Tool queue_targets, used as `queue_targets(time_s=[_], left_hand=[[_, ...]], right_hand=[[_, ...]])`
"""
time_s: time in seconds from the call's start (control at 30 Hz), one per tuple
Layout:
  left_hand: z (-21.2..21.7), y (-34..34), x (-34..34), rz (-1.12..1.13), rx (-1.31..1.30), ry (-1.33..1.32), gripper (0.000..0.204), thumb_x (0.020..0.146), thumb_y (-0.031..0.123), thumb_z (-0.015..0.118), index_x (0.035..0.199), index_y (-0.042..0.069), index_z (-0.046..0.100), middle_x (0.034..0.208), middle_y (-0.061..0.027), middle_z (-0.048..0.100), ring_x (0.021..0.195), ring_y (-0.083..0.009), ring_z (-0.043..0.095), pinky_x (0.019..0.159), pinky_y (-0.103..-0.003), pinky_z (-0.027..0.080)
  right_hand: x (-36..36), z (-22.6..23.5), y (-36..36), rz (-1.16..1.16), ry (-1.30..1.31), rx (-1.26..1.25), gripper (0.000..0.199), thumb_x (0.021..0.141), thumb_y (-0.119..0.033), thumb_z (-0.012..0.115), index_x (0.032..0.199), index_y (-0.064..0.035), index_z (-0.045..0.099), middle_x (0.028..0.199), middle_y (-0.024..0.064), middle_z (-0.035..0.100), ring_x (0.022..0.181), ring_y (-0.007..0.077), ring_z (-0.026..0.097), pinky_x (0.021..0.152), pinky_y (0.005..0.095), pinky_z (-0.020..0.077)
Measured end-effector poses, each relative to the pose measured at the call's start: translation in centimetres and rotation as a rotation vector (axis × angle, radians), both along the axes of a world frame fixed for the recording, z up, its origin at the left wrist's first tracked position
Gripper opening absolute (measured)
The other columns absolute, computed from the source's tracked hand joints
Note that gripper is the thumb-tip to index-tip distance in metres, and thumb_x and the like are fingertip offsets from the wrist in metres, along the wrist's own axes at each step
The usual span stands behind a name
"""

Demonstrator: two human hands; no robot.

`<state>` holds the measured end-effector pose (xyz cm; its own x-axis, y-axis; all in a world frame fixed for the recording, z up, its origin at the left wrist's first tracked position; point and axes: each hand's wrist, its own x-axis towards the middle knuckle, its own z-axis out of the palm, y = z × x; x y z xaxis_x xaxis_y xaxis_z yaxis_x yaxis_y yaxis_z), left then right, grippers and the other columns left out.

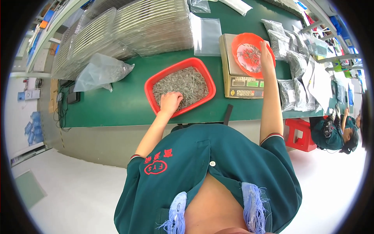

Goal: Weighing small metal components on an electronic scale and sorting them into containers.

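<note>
Lopsided pressure risking a spill

Left of the frame's centre, the left hand is resting on thin metal pieces in the red basket, fingers curling; I cannot tell whether they are pinching any. Toward upper right, the right hand is touching the red bowl on the scale, fingers seemingly pressed together. Uneven pressing could be tilting the bowl, spilling its contents or skewing the weight

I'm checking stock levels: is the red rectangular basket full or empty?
Partly full: small grey pieces cover the bottom of the red basket, while its inner wall shows above them.
</note>
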<state>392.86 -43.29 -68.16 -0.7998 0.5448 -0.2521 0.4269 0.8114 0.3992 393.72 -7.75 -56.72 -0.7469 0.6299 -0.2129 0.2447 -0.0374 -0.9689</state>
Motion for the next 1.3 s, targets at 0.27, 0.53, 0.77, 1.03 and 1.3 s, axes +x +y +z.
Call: queue_targets(time_s=[0.27, 0.53, 0.77, 1.03, 1.3], left_hand=[[3.6, 2.2, -0.7, 0.073, 0.184, 0.137, 0.017, 0.078, 0.026, 0.056, 0.084, 0.011, 0.062, 0.081, -0.0033, 0.061, 0.082, -0.0226, 0.056, 0.071, -0.039, 0.039], [6.7, 4.1, -0.5, -0.032, 0.301, 0.175, 0.022, 0.078, 0.025, 0.056, 0.097, 0.016, 0.063, 0.079, -0.0013, 0.06, 0.078, -0.0184, 0.055, 0.07, -0.033, 0.036], [3.3, 1.8, -1.5, 0.131, 0.277, 0.073, 0.019, 0.076, 0.028, 0.056, 0.087, 0.013, 0.064, 0.08, -0.005, 0.061, 0.076, -0.025, 0.057, 0.068, -0.041, 0.042], [-1.4, 1.0, 0.8, -0.067, -0.039, -0.075, 0.02, 0.07, 0.028, 0.064, 0.08, 0.012, 0.06, 0.079, -0.0077, 0.062, 0.079, -0.0271, 0.058, 0.069, -0.043, 0.044], [-1.3, 0.8, 0.8, -0.084, -0.005, -0.15, 0.013, 0.071, 0.021, 0.06, 0.077, 0.01, 0.06, 0.078, -0.0084, 0.061, 0.078, -0.0279, 0.058, 0.069, -0.042, 0.044]], right_hand=[[1.8, -5.2, -11.7, 0.493, -0.052, -0.63, 0.062, 0.088, -0.048, 0.034, 0.126, 0.0011, 0.034, 0.128, 0.0135, 0.039, 0.121, 0.0257, 0.035, 0.099, 0.0374, 0.0278], [3.6, -8.6, -17.8, 0.212, -0.135, -1.356, 0.046, 0.092, -0.036, 0.03, 0.119, 0.0001, 0.04, 0.119, 0.0136, 0.045, 0.112, 0.0245, 0.043, 0.096, 0.0381, 0.034], [4.2, -7.5, -16.2, 0.291, 0.004, -1.408, 0.046, 0.092, -0.035, 0.031, 0.121, 0.0006, 0.036, 0.117, 0.014, 0.046, 0.11, 0.0238, 0.045, 0.095, 0.0367, 0.0362], [4.1, -5.7, -15.0, 0.266, 0.079, -1.404, 0.049, 0.092, -0.036, 0.03, 0.124, 0.0003, 0.033, 0.122, 0.0136, 0.044, 0.112, 0.0234, 0.044, 0.096, 0.0356, 0.0358], [3.8, -4.5, -13.1, 0.242, 0.221, -1.427, 0.049, 0.092, -0.035, 0.029, 0.125, 0.0009, 0.032, 0.127, 0.0143, 0.039, 0.116, 0.0245, 0.04, 0.098, 0.0364, 0.0338]])
